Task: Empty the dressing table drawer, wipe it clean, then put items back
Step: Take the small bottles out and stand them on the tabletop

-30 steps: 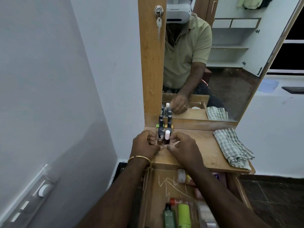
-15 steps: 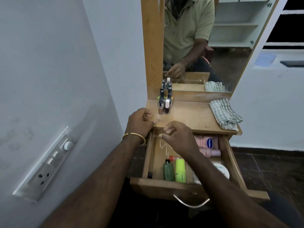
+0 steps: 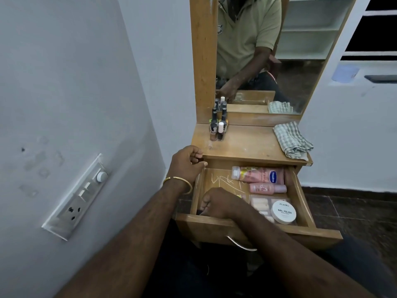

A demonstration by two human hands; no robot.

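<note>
The wooden drawer (image 3: pixel 301 196) of the dressing table stands pulled out. In it lie a pink Vaseline lotion tube (image 3: pixel 257 174), a small pink bottle (image 3: pixel 267 188), a clear box of false nails (image 3: pixel 260 204) and a round white nail polish tub (image 3: pixel 283 212). My right hand (image 3: pixel 221 203) reaches down into the drawer's front left corner with its fingers curled; what lies under it is hidden. My left hand (image 3: pixel 187 162), in a loose fist with nothing in it, sits at the tabletop's front left corner. A group of nail polish bottles (image 3: pixel 218 127) stands on the tabletop (image 3: pixel 247 145).
A folded checked cloth (image 3: pixel 292 140) lies at the tabletop's right edge. The mirror (image 3: pixel 268 50) rises behind the table. A white wall with a switchboard (image 3: pixel 79 196) is close on the left. The drawer's metal handle (image 3: pixel 240 245) hangs at its front.
Both hands left the nail polish bottles on the tabletop. My right hand dropped into the drawer's front left, covering the green bottles. My left hand drew back to the table's corner.
</note>
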